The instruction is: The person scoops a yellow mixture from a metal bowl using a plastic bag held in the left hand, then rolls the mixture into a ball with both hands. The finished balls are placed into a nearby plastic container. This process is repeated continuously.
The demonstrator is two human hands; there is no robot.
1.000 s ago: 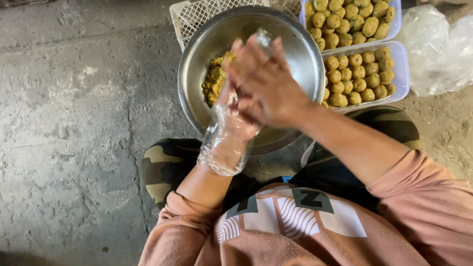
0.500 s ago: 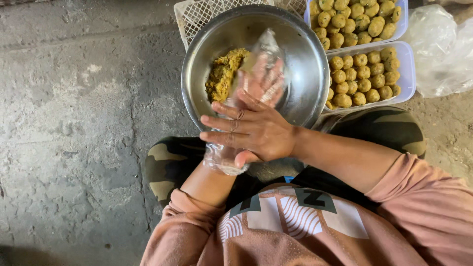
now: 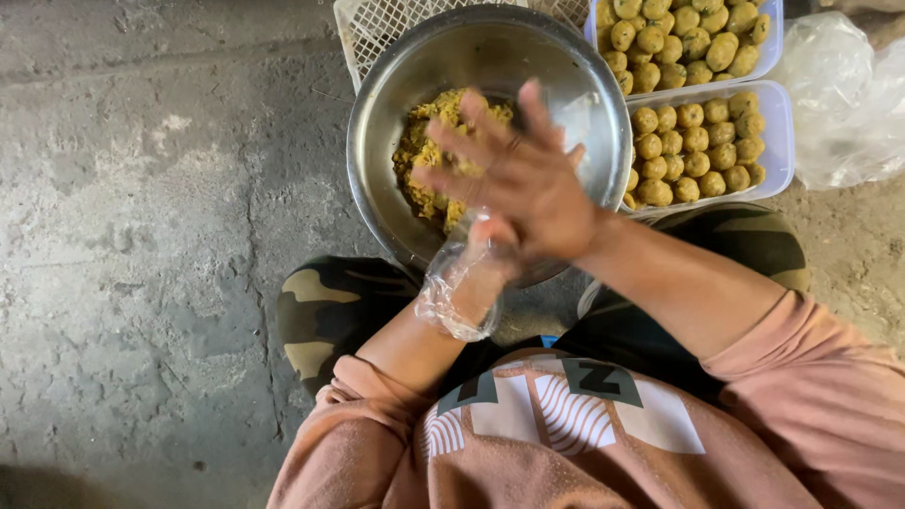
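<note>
My right hand [image 3: 523,184] is bare, fingers spread, and lies palm-down across my left hand [image 3: 462,283], which wears a clear plastic glove and is mostly hidden under it. Anything pressed between the palms is out of sight. Both hands hover over the near side of a round steel bowl [image 3: 377,113] holding a yellow crumbly mixture [image 3: 424,160] heaped on its left side.
Two clear plastic tubs [image 3: 782,141] [image 3: 775,38] packed with several small yellow-brown balls [image 3: 698,151] sit right of the bowl. A white lattice basket [image 3: 377,24] lies behind it, a crumpled plastic bag [image 3: 848,94] at far right. My camouflage-trousered knees [image 3: 330,302] rest on the concrete floor [image 3: 141,236].
My right hand slid back and forth over the gloved left palm, its fingers now pointing up-left over the bowl. The gloved fingers, seen half a second ago, are covered again.
</note>
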